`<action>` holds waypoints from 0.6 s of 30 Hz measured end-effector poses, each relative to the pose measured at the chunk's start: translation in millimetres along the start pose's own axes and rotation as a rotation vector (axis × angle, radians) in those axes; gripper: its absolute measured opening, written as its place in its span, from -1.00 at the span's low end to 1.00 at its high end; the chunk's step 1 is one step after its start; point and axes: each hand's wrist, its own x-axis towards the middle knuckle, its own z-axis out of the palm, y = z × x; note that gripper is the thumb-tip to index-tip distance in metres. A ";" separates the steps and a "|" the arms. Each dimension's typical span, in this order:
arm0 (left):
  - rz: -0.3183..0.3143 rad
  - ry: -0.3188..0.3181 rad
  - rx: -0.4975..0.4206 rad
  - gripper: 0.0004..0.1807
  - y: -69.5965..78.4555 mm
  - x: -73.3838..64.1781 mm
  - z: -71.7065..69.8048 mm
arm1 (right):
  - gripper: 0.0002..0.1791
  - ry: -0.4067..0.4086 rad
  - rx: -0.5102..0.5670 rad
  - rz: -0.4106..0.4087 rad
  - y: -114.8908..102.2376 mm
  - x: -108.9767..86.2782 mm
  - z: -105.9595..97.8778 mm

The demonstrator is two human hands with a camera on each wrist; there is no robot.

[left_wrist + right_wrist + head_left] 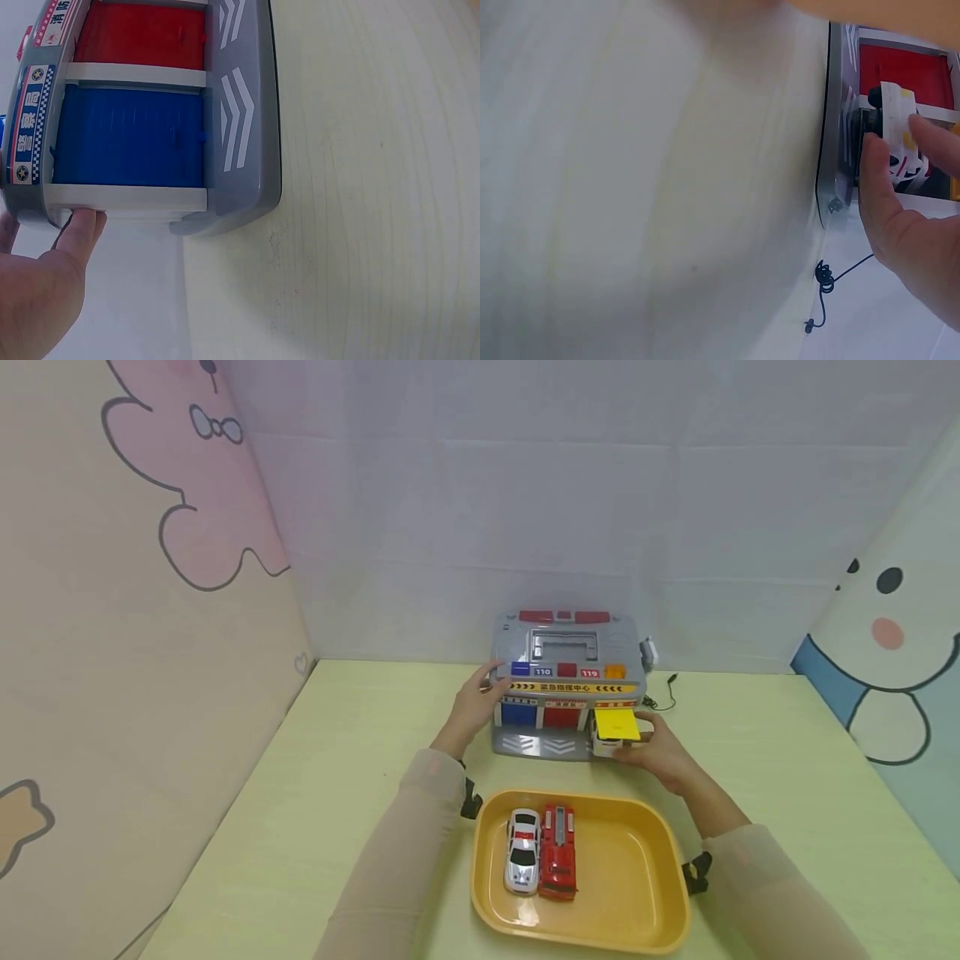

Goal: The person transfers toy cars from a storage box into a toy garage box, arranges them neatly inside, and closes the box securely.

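white toy vehicle (pixel 604 749): in the right bay of the toy station (pixel 566 647), under the raised yellow door (pixel 617 724);
right hand (pixel 664 757): finger and thumb touch it from the right; whether they pinch it, cannot tell;
left hand (pixel 474 703): grips the station's left end;
yellow tray (pixel 618 872): near; white car (pixel 523 852) left of red truck (pixel 558 853)

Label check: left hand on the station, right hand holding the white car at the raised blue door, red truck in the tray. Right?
The raised door is yellow, not blue, as the head view shows. The rest stands: left hand on the station, right hand holding the white car, red truck in the tray.
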 end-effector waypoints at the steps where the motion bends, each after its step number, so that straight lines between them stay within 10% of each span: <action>1: 0.000 0.002 0.001 -0.44 0.0 -0.2 -0.1 | 0.07 0.001 -0.021 -0.005 -0.2 0.4 -0.8; 18: 0.001 0.004 -0.001 -0.45 2.3 -3.6 -0.6 | -0.07 0.108 -0.368 -0.044 0.4 12.2 -3.0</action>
